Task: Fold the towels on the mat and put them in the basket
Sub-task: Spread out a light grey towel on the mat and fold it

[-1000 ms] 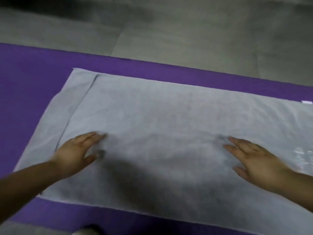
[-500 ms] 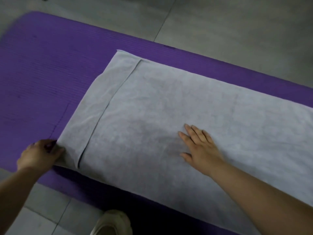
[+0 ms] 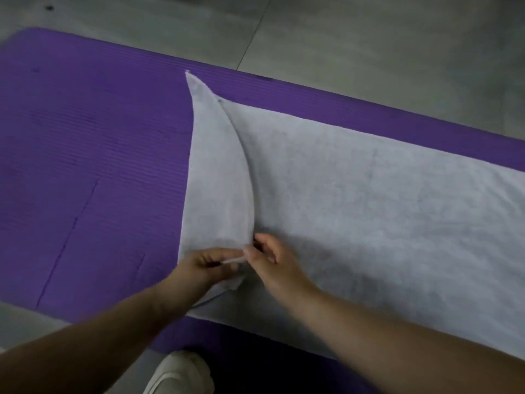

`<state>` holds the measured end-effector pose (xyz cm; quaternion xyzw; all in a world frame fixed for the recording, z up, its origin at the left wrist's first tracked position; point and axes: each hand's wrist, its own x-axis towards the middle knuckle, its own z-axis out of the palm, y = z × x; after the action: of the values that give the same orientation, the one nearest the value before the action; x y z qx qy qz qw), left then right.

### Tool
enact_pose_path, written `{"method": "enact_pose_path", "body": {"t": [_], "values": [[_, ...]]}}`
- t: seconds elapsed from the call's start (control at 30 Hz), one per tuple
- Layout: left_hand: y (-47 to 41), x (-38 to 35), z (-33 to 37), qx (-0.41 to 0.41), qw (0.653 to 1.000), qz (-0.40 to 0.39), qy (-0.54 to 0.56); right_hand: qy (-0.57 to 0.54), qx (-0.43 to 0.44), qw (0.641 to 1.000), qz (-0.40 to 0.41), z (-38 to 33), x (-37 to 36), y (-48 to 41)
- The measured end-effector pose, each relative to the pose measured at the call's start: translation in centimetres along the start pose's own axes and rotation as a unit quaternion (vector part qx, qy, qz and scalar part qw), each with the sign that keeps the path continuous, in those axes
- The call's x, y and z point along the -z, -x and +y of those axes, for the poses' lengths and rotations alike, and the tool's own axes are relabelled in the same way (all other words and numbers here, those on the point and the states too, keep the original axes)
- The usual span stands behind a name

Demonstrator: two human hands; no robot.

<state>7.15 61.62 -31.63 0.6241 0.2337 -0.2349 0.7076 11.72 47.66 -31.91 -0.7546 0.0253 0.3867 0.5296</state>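
- Head view showed a grey towel (image 3: pixel 355 200) spread lengthwise across a purple mat (image 3: pixel 93 155). Its left end was raised into a curved flap, while the rest lay flat and ran out of frame to the right.
- The left hand (image 3: pixel 204 265) pinched the towel's near-left corner between thumb and fingers, the hem showing as a pale strip in its grip.
- The right hand (image 3: pixel 272 260), fingers curled, pinched the same hem just beside the left. The two hands were almost touching above the towel's near edge.
- The towel's far-left corner lay on the mat, well apart from both hands.
- The cloth looked soft, light and limp, sagging in an arc between the pinched hem and the far corner. It would likely droop and crease wherever it went unsupported.
- Corners and hem appeared the soundest places to take hold, rather than the middle of the cloth.
- Two layers seemed to overlap at the raised end, so a pinch there could catch only one.
- No basket was in view. A pale shoe (image 3: pixel 179 373) stood at the bottom edge on the grey tiled floor (image 3: pixel 369 38).
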Motion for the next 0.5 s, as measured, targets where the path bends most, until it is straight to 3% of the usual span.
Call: {"method": "enact_pose_path", "body": {"t": [0.07,0.17,0.27,0.33,0.4,0.5], "values": [[-0.4,-0.8,-0.2,0.046,0.995,-0.071,0.047,0.019,-0.017,0.999,0.020,0.6,0.5,-0.1],[-1.1,-1.2,0.8,0.073,0.993,-0.061,0.076,0.034,-0.040,0.998,0.020,1.1,1.1,-0.3],[-3.1,-0.5,2.6,0.010,0.992,0.098,-0.077,0.087,-0.011,0.996,0.030,1.0,1.0,-0.4],[-5.5,-0.3,4.3,-0.050,0.956,0.191,-0.215,0.133,0.029,0.990,0.024,0.4,0.7,0.1],[-8.0,-0.2,6.1,-0.057,0.925,0.212,-0.310,0.153,0.071,0.986,-0.011,0.1,0.5,0.8],[-11.2,-0.8,7.9,-0.010,0.887,0.181,-0.425,0.215,0.110,0.970,-0.032,-0.7,0.4,1.8]]}}
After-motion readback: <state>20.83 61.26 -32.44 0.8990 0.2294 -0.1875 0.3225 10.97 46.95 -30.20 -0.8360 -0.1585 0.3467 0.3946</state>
